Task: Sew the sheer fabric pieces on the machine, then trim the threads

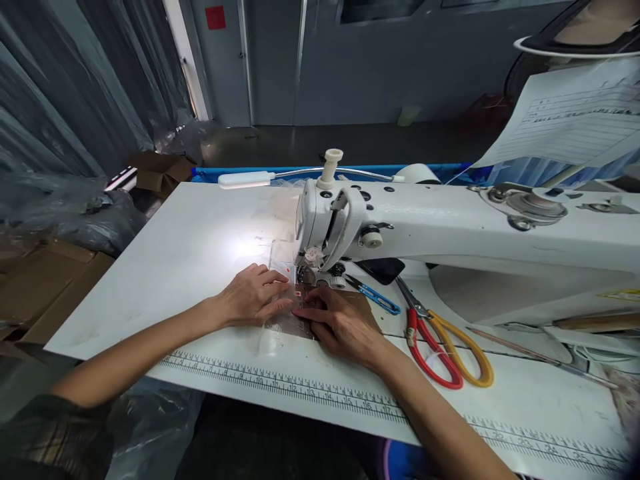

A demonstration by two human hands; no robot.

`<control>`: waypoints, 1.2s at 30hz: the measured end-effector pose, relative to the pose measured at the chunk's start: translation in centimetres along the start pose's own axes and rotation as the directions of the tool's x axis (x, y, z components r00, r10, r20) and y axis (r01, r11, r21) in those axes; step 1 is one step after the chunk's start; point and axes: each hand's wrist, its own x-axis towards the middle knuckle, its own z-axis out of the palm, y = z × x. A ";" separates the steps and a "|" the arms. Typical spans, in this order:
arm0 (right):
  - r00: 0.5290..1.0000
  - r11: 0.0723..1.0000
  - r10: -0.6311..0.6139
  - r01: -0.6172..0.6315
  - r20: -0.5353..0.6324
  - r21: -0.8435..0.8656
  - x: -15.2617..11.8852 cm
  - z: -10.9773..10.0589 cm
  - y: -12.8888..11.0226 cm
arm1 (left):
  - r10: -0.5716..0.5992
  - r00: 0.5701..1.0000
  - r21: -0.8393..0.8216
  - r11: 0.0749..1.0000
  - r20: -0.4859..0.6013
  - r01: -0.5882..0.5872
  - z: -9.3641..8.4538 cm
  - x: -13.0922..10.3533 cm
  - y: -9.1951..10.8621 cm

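Note:
A white sewing machine point(400, 220) stands over the table, its needle and presser foot point(306, 275) just past my fingertips. Under the foot lies a clear plastic sheet point(280, 327) with small red marks and a brownish strip along its right. My left hand point(257, 293) rests on the sheet left of the foot, fingers stretched out and lying flat. Close to the foot on the right, my right hand point(340, 320) has its fingers bent and pinched on the sheet's edge. Beneath this hand is a brown piece point(365, 307), partly hidden.
Blue thread snips point(377, 298) and scissors point(435, 343) with red and yellow handles lie right of my right hand. A printed ruler point(295, 390) runs along the table's front edge. A lit lamp point(245, 180) glows behind. Cardboard boxes point(50, 287) stand left; a paper sheet point(575, 113) hangs right.

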 end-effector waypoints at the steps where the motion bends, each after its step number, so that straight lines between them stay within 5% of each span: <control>1: 1.000 1.000 0.001 -0.001 0.001 0.000 0.0 0.1 0.0 | -0.002 1.000 -0.005 1.000 0.023 0.002 0.2 0.1 -0.1; 22: 0.999 1.000 0.007 -0.007 0.040 -0.006 0.0 -0.3 -0.1 | 0.039 0.993 0.017 0.999 -0.112 -0.037 1.3 -0.6 0.4; 36: 0.999 0.999 -0.041 0.041 0.014 -0.009 0.0 0.2 0.3 | 0.081 0.997 0.145 0.986 0.002 -0.081 1.7 -0.9 0.3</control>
